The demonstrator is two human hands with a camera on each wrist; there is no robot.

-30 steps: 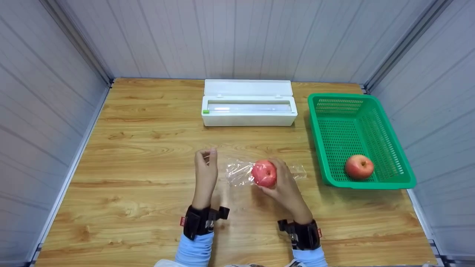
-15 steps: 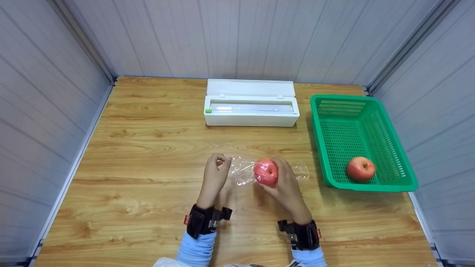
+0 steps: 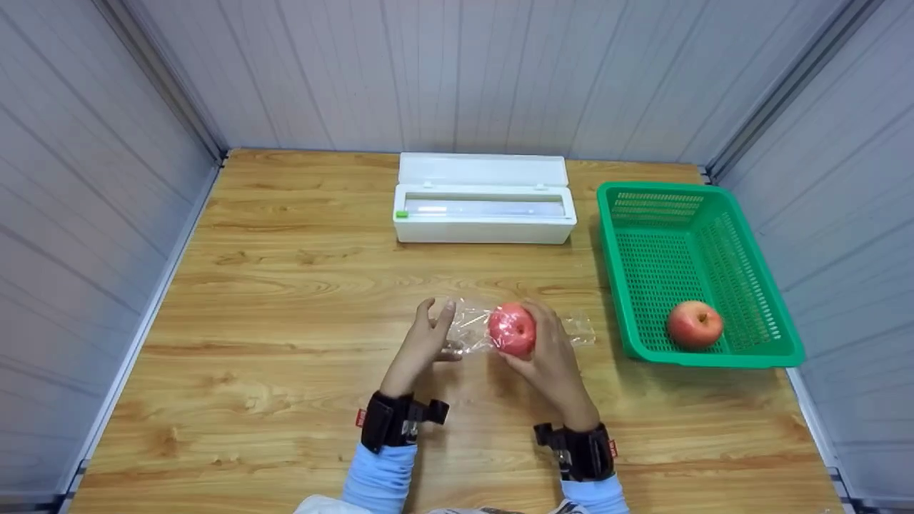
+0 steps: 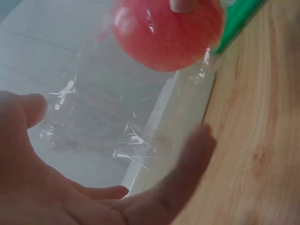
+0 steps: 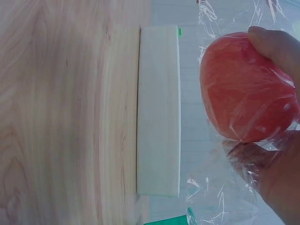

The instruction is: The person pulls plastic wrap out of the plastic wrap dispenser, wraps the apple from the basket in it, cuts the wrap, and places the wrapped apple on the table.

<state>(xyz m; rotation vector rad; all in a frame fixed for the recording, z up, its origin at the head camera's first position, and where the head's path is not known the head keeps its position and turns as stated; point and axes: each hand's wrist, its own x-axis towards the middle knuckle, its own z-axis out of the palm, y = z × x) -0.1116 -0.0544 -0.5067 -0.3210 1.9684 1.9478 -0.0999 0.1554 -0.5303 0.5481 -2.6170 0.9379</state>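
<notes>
Head view: the right hand (image 3: 548, 357) grasps a red apple (image 3: 512, 330) wrapped in clear film (image 3: 468, 327), fingers and thumb curled round the fruit, near the middle of the tabletop (image 3: 285, 285). The apple's stem dimple faces up and slightly to the right. The film's long axis runs left to right: one loose tail extends left of the apple toward the left hand (image 3: 427, 341), and a shorter tail (image 3: 580, 327) lies to the right, on the wood.

The left hand's grip is released, fingers spread and mostly straight, its fingertips at the end of the left film tail. Left wrist view: the open palm (image 4: 70, 197) faces the crinkled film (image 4: 117, 126), with the apple (image 4: 166, 33) beyond it; whether the fingers touch the film cannot be told.

Right wrist view: the thumb (image 5: 276, 42) presses on the apple (image 5: 246, 89) through the film (image 5: 220, 187), which clings tight over the fruit.

At the far middle of the tabletop stands a white dispenser box (image 3: 484, 200), lid open, long axis left to right. At the right sits a green basket (image 3: 714, 207) holding a second, unwrapped apple (image 3: 694, 324) at its near end.
</notes>
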